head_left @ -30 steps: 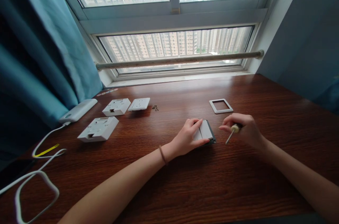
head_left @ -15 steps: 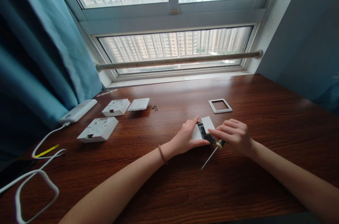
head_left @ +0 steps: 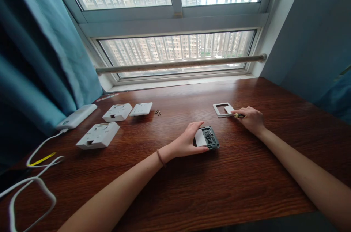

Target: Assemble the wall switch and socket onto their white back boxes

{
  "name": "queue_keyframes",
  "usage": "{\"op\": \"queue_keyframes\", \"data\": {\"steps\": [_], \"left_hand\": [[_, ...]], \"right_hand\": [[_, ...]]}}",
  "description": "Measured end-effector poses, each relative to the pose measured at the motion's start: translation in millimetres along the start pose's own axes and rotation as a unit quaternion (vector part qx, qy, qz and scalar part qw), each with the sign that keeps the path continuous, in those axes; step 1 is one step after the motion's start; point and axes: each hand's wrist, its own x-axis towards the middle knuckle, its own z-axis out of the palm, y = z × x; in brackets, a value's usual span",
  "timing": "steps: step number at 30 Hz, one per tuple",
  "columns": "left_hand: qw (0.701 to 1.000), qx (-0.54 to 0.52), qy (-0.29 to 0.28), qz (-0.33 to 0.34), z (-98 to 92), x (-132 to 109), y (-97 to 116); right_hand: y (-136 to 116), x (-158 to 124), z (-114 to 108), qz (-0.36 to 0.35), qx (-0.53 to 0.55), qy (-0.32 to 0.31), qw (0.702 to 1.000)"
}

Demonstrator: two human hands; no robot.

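Note:
My left hand (head_left: 188,140) grips a wall switch (head_left: 211,137) between thumb and fingers, low over the table. Its left half carries a white rocker, while the right half shows bare dark mechanism. Over by a white square cover frame (head_left: 218,112), my right hand (head_left: 251,119) is closed round the handle of a screwdriver (head_left: 239,115). The screwdriver's shaft points left, across the frame's near edge. A loose white rocker plate (head_left: 228,109) is at my right fingertips, overlapping the frame's right side; I cannot tell whether it rests there or is still pinched.
Two white mounting boxes (head_left: 98,135) and a white socket panel (head_left: 141,109) lie on the left of the brown table (head_left: 170,195). Several small screws (head_left: 158,112) are beside the panel. Further left are a white power bank (head_left: 78,116), its white cable (head_left: 45,184) and a yellow strip (head_left: 43,159).
My right hand has moved away from the switch, up and right to the cover frame, carrying the screwdriver and the rocker plate. The switch's right half is now uncovered. My left hand keeps its hold.

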Motion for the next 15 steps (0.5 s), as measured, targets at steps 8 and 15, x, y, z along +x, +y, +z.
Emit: {"op": "queue_keyframes", "data": {"steps": [8, 15], "left_hand": [[1.000, 0.017, -0.025, -0.008, -14.8, -1, 0], [0.999, 0.026, 0.002, 0.039, -10.0, 0, -8]], "right_hand": [[-1, 1, -2, -0.005, 0.010, -0.009, 1.000], [-40, -8, -38, -0.154, -0.011, 0.001, 0.988]]}}
